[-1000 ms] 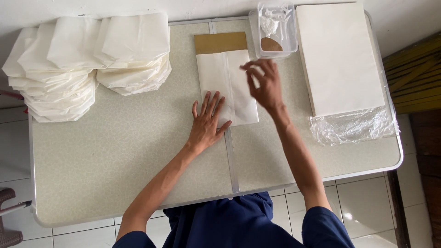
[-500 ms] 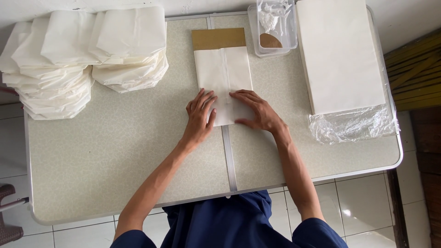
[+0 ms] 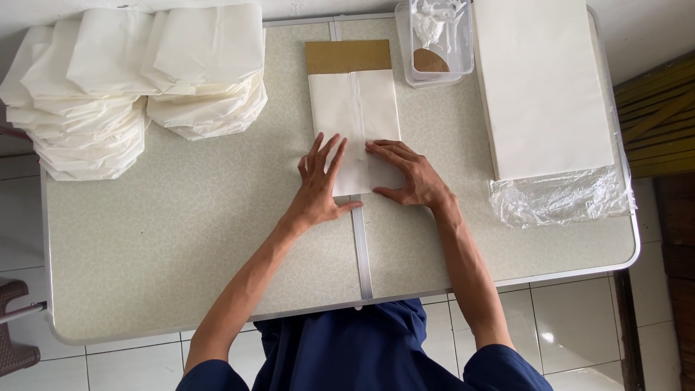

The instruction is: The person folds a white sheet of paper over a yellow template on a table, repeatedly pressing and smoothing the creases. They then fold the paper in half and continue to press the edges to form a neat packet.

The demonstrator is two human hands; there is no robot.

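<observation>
A folded white paper sheet (image 3: 355,108) lies in the middle of the table over a brown cardboard strip (image 3: 347,56) that shows at its far end. My left hand (image 3: 318,185) lies flat with spread fingers on the sheet's near left part. My right hand (image 3: 407,174) presses flat on the near right part, fingers pointing left toward the centre seam. Neither hand grips anything.
Piles of folded white paper bags (image 3: 137,80) fill the table's far left. A thick stack of white paper sheets (image 3: 543,87) on crumpled clear plastic wrap (image 3: 557,197) sits at the right. A clear plastic tub (image 3: 436,40) stands behind the sheet. The speckled folding table (image 3: 181,253) has a centre seam.
My right hand came down from above the sheet's far right edge and now rests flat on its near part. My left hand shifted slightly, staying on the sheet.
</observation>
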